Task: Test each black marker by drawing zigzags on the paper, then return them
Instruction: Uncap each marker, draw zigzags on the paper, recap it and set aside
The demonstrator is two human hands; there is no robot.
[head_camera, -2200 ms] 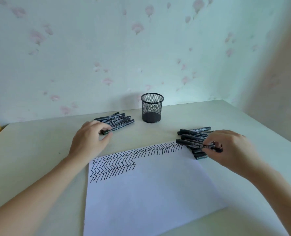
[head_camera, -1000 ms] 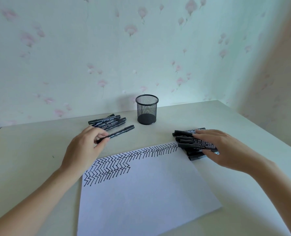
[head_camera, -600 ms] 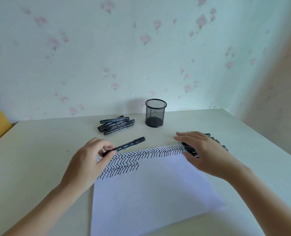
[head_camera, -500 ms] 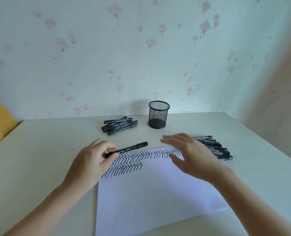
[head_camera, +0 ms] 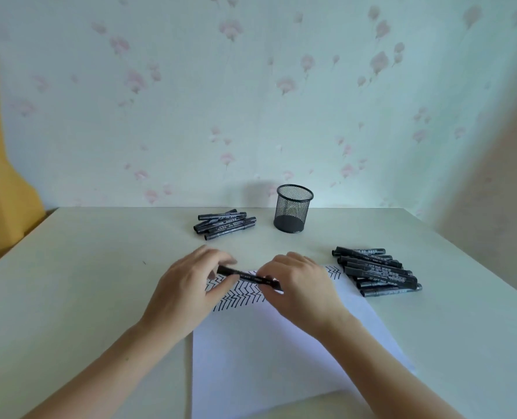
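Your left hand point(head_camera: 187, 290) pinches one end of a black marker point(head_camera: 248, 277) above the paper point(head_camera: 281, 358); your right hand point(head_camera: 301, 285) seemingly grips the other end.

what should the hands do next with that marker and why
Probably pull the cap off: both the left hand and right hand grip one marker by its ends above the paper, and it looks capped, so it cannot draw yet.
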